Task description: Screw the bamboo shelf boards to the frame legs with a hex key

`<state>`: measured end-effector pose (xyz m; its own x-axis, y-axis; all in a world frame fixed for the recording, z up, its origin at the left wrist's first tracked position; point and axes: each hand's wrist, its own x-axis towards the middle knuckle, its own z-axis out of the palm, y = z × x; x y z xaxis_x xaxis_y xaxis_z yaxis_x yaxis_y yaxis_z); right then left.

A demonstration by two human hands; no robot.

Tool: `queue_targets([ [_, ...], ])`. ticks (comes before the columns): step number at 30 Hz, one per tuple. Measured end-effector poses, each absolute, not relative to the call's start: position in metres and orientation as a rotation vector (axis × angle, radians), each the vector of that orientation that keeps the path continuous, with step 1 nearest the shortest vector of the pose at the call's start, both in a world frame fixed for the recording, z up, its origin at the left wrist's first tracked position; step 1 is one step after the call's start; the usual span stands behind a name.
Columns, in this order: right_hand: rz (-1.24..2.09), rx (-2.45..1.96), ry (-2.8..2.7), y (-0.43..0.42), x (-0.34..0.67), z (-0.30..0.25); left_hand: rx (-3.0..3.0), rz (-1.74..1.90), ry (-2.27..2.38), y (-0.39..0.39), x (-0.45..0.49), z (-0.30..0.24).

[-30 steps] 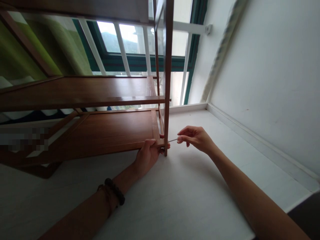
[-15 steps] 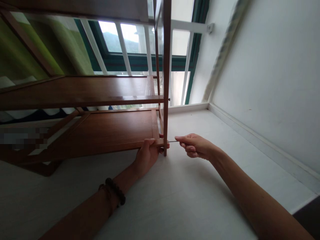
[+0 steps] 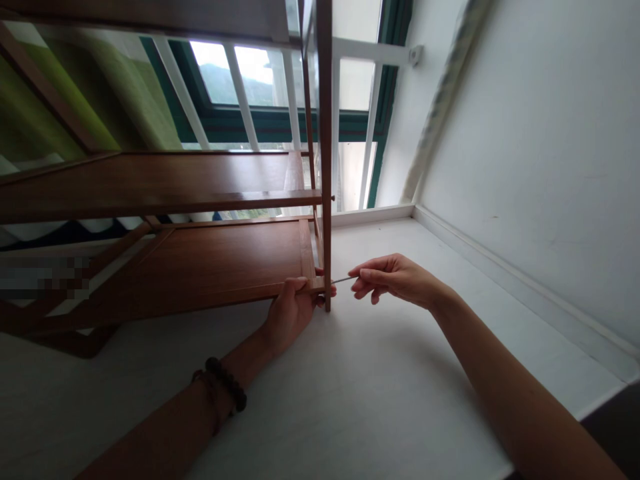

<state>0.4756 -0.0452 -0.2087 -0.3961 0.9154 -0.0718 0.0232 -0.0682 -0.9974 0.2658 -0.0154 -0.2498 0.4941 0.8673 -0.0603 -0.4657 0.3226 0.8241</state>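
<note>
My left hand (image 3: 291, 312) is closed around the front right corner of the wooden shelf unit's lowest shelf (image 3: 240, 257), thumb on top. Some of its fingertips show past the upright post (image 3: 327, 160). To the right of that post, my right hand (image 3: 393, 277) pinches a thin metal rod (image 3: 345, 279), which resembles a hex key. The rod's tip meets the post's outer side near its foot, level with the shelf, close to my left fingertips. My right hand's lower fingers hang loosely apart, and its grip hides the rod's other end.
Higher up is a middle shelf (image 3: 210, 177), with a small bolt head (image 3: 333, 198) protruding from the post. Behind stand white window bars (image 3: 243, 97) and a green curtain (image 3: 110, 100). A white wall (image 3: 540, 153) rises on the right above the pale floor (image 3: 370, 393).
My right hand has loosened its curled lower fingers and turned a little, still pinching the rod, which now tilts up more. The view has shifted slightly; my left hand keeps its hold.
</note>
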Motion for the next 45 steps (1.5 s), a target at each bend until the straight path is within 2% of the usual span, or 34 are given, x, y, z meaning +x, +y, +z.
queue_targets([
  [5,1.359,-1.093,-1.57,-0.041,0.475,-0.217,0.852,0.928,0.553,-0.015,0.265,-0.25],
  [16,1.392,-1.014,-1.529,-0.039,0.47,-0.219,0.916,0.927,0.571,-0.015,0.266,-0.249],
  [24,1.58,-0.981,-1.343,-0.035,0.467,-0.229,1.044,0.875,0.516,-0.014,0.262,-0.252],
  [29,1.479,-1.083,-1.533,-0.039,0.471,-0.219,1.183,0.759,0.435,-0.01,0.257,-0.247],
  [37,1.301,-1.181,-1.818,-0.048,0.476,-0.199,1.065,0.79,0.507,-0.017,0.263,-0.244],
  [45,1.295,-1.021,-1.602,-0.044,0.47,-0.208,0.925,0.833,0.536,-0.018,0.266,-0.245],
])
